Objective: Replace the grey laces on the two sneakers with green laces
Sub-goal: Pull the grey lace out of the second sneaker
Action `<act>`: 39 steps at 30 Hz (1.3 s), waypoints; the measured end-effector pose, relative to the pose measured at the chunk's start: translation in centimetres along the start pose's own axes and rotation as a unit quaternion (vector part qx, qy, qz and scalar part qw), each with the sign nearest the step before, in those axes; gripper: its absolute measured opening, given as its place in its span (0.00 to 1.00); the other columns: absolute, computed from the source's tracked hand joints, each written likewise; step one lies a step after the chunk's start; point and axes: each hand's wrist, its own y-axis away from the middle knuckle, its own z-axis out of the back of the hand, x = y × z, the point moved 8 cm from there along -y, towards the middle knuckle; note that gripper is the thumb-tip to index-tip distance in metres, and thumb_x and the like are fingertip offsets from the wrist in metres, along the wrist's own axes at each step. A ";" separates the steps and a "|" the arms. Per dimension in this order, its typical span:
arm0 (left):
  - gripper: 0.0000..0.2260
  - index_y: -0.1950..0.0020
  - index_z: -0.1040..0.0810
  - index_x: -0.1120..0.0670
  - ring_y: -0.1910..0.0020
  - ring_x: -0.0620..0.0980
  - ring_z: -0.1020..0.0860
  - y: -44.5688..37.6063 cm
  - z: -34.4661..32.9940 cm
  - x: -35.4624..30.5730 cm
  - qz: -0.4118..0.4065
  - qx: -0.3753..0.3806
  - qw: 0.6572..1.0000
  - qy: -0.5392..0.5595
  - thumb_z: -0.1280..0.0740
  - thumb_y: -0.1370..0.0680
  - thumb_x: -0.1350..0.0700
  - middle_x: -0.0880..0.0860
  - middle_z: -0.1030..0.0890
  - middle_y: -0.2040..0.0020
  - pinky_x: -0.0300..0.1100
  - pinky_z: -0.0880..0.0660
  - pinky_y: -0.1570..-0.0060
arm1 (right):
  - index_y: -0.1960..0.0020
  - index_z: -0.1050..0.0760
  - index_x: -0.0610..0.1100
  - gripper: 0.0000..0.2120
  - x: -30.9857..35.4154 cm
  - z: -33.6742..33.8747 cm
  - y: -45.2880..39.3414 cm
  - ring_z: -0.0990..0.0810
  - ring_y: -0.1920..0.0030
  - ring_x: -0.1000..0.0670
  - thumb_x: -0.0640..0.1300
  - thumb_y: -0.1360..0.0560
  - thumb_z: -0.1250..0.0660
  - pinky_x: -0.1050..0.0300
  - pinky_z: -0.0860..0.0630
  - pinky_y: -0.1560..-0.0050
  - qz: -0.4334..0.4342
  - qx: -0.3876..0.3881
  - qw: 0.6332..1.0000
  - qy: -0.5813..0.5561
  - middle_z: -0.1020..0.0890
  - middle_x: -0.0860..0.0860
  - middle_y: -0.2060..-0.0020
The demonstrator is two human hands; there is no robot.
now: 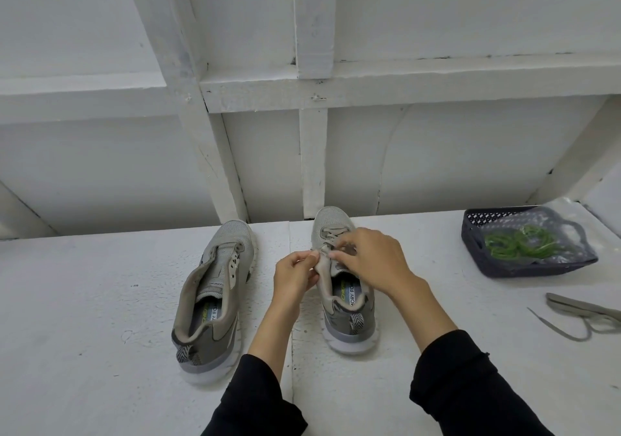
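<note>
Pinching the tongue of the right sneaker (339,287), the left hand (294,276) has thumb and fingers curled tight on the fabric edge. Right hand (369,261) sits just beside it, fingers bent down over the grey lace (331,234) at the upper eyelets; it looks like a pinch on the lace, exact grip partly hidden. Hands nearly touching, both over that sneaker's throat. Black sleeves on both arms. Left sneaker (215,298) stands apart to the left, unlaced, untouched. A removed grey lace (584,314) lies loose on the white table (84,318) at far right. Further back right, a dark basket (524,264) holds green laces (517,244) under clear plastic, well away from both hands.
</note>
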 end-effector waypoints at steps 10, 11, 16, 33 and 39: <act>0.06 0.52 0.19 0.58 0.62 0.46 0.22 -0.3 0.4 0.1 -0.014 -0.028 0.999 -0.035 0.31 0.23 0.56 0.51 0.19 0.58 0.33 0.25 0.66 | 0.56 0.27 0.41 0.11 -6.7 1.0 0.7 0.23 0.61 0.47 0.44 0.18 0.44 0.51 0.25 0.65 -0.234 -0.177 0.868 -0.400 0.22 0.46 0.56; 0.06 0.52 0.19 0.58 0.61 0.47 0.21 -0.2 0.3 0.0 -0.023 -0.032 0.998 -0.044 0.30 0.23 0.55 0.52 0.18 0.58 0.34 0.25 0.65 | 0.58 0.28 0.41 0.12 -7.6 1.2 1.2 0.23 0.62 0.45 0.43 0.19 0.44 0.52 0.26 0.66 -0.240 -0.191 0.888 -0.342 0.22 0.45 0.58; 0.07 0.53 0.19 0.56 0.62 0.46 0.20 0.1 0.2 -1.1 -0.079 -0.045 0.991 -0.103 0.29 0.24 0.53 0.52 0.17 0.58 0.38 0.22 0.61 | 0.42 0.24 0.40 0.12 -8.0 -0.7 2.1 0.29 0.40 0.41 0.45 0.20 0.40 0.49 0.31 0.44 -0.232 -0.092 0.964 -0.094 0.25 0.43 0.42; 0.12 0.38 0.24 0.50 0.39 0.53 0.31 2.3 -7.7 -6.2 -0.427 0.037 0.651 -0.627 0.37 0.21 0.52 0.46 0.20 0.41 0.46 0.37 0.43 | 0.71 0.37 0.43 0.22 -6.3 -3.1 2.3 0.34 0.70 0.50 0.45 0.19 0.42 0.56 0.40 0.69 -0.220 -0.112 0.926 -0.287 0.32 0.50 0.75; 0.08 0.49 0.21 0.49 0.49 0.50 0.29 1.3 -6.4 -6.0 -0.379 0.009 0.780 -0.498 0.37 0.20 0.48 0.45 0.21 0.51 0.43 0.31 0.50 | 0.72 0.37 0.45 0.23 -6.3 -3.4 2.6 0.34 0.71 0.53 0.46 0.19 0.41 0.56 0.39 0.69 -0.237 -0.140 0.911 -0.306 0.31 0.50 0.75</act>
